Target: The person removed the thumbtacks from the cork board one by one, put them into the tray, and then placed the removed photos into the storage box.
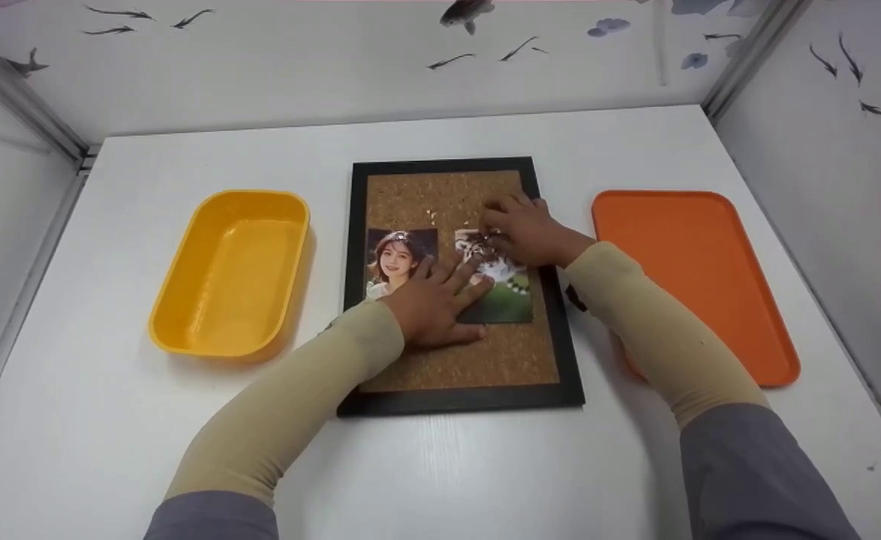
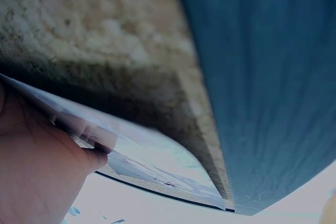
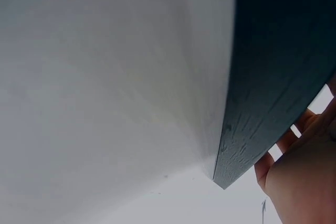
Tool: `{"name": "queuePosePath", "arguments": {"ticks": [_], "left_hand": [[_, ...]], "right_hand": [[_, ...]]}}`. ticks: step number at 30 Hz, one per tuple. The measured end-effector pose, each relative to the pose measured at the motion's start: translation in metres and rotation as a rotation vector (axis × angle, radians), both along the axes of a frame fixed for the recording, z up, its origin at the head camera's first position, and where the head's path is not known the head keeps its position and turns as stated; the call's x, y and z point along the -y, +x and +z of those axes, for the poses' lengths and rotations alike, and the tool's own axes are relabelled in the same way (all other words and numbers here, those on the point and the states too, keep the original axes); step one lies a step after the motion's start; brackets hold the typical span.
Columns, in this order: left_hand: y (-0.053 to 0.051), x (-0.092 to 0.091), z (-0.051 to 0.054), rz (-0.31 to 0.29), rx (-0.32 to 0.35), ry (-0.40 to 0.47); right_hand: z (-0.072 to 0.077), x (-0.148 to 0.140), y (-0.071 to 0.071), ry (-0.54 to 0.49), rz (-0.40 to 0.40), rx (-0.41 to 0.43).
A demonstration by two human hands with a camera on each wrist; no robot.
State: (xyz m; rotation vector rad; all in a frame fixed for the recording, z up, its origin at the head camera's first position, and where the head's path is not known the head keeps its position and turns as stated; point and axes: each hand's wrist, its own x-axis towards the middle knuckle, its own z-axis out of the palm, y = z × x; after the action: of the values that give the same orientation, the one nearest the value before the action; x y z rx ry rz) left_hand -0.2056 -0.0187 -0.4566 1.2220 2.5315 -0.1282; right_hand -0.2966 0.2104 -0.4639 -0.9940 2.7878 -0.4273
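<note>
A cork board (image 1: pixel 455 360) with a black frame (image 1: pixel 463 399) lies on the white table. On it are two photos side by side: a portrait photo (image 1: pixel 398 259) at left and a tiger photo (image 1: pixel 508 304) at right. My left hand (image 1: pixel 437 304) rests with spread fingers across both photos, covering parts of each. At the tiger photo's top edge is my right hand (image 1: pixel 527 229), fingers bent downward; whatever lies under its fingertips is hidden. Small pale bits (image 1: pixel 431 217) dot the cork above the photos. In the left wrist view, the portrait photo's edge (image 2: pixel 173 153) curves up off the cork.
A yellow basin (image 1: pixel 234 277) stands left of the board. To the right lies an orange tray (image 1: pixel 692 277), partly under the right forearm. White panels with painted fish (image 1: pixel 467 13) enclose the table at the back and sides.
</note>
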Motion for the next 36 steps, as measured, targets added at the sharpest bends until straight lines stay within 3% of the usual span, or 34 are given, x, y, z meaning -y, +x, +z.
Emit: {"name": "queuePosePath", "arguments": {"ticks": [20,26,36], "left_hand": [[0.0008,0.0008,0.0066,-0.003,0.002,0.02],[0.0001,0.001,0.0041,0.0,0.004,0.009],[0.0009,0.0005,0.0036,-0.002,0.002,0.016]], "right_hand": [[0.0,0.0003,-0.0023,-0.011,-0.006,-0.005],[-0.0017,-0.0004,-0.0015,-0.04,0.004,0.001],[0.0062,-0.0017,0.0023,-0.036,-0.011,0.055]]}}
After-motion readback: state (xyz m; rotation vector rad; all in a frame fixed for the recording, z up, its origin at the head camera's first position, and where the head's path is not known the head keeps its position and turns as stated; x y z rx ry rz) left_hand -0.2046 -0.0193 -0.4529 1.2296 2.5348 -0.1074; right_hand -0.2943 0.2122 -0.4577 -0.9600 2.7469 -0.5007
